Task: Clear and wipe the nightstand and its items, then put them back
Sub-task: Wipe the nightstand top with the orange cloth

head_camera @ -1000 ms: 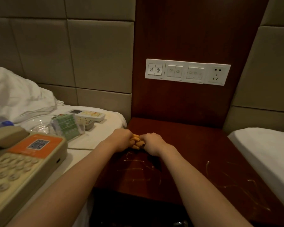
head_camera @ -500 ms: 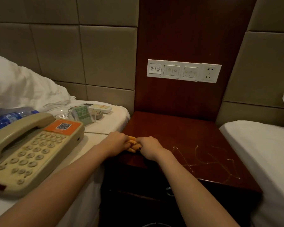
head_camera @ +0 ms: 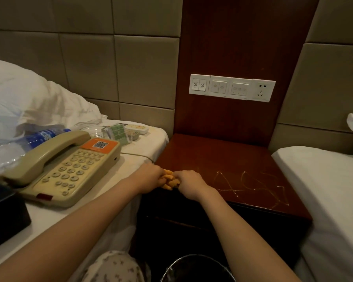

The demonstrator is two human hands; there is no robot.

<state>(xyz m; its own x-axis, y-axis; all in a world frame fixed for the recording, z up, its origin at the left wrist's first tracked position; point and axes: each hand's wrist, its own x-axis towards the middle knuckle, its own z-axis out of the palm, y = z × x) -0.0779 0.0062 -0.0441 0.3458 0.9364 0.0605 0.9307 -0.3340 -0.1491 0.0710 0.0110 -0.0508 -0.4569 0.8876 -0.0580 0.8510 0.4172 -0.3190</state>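
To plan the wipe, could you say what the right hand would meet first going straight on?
Probably the left hand, just across the orange cloth that both grip.

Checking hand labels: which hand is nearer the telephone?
Left. The left hand sits just right of the telephone; the right hand lies beyond it, both gripping the orange cloth.

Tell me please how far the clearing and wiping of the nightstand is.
Clearing looks done: the telephone, water bottle and remote lie on the bed, off the nightstand. In hand: the left hand and right hand both grip a bunched orange cloth over its front edge. Left: pale streaks show on the top, so wiping seems unfinished; the items are not yet put back.
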